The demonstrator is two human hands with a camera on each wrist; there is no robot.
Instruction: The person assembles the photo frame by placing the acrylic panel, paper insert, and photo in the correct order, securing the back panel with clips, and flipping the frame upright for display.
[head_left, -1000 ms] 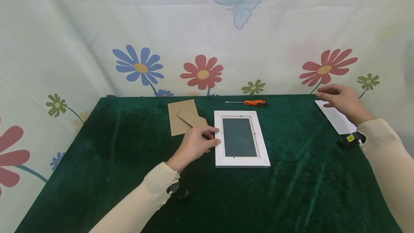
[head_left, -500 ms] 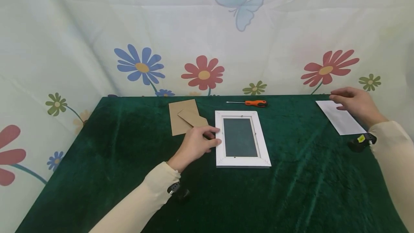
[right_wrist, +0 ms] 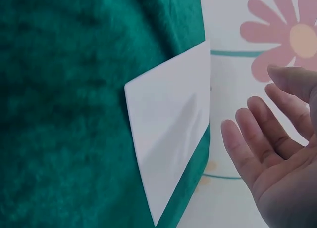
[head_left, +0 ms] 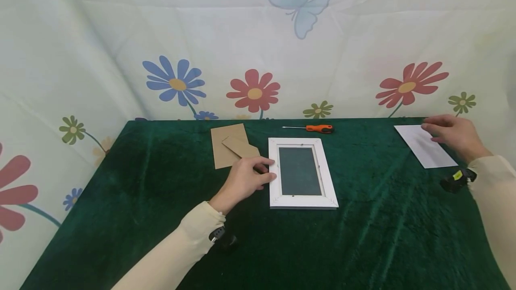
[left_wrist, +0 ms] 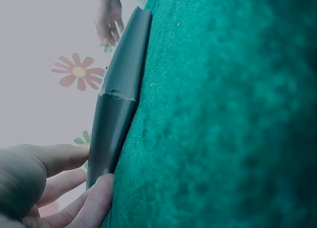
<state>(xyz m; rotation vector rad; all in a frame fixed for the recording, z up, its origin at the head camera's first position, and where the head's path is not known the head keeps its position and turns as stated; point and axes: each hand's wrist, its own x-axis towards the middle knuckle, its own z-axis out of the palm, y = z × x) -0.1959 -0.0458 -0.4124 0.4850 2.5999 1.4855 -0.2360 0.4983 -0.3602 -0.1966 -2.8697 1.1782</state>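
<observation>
A white picture frame (head_left: pixel 301 201) with a dark pane lies flat at the middle of the green velvet table (head_left: pixel 371 240). My left hand (head_left: pixel 269 169) grips its left edge, thumb on top and fingers against the side. In the left wrist view the fingers (left_wrist: pixel 94 201) press the frame's edge (left_wrist: pixel 121 84). My right hand (head_left: pixel 432 129) hovers with relaxed, straight fingers over the far end of a white card (head_left: pixel 423 149) at the table's right edge. In the right wrist view the fingers (right_wrist: pixel 247 139) stay apart from the card (right_wrist: pixel 168 139).
Two brown cardboard pieces (head_left: pixel 225 147) overlap just left of the frame. An orange-handled screwdriver (head_left: pixel 316 128) lies behind the frame near the table's back edge. A flowered cloth backdrop (head_left: pixel 254 88) rises close behind and beside the table.
My right hand has drifted to the right and slightly down, uncovering more of the white card. The left hand and the frame have stayed put.
</observation>
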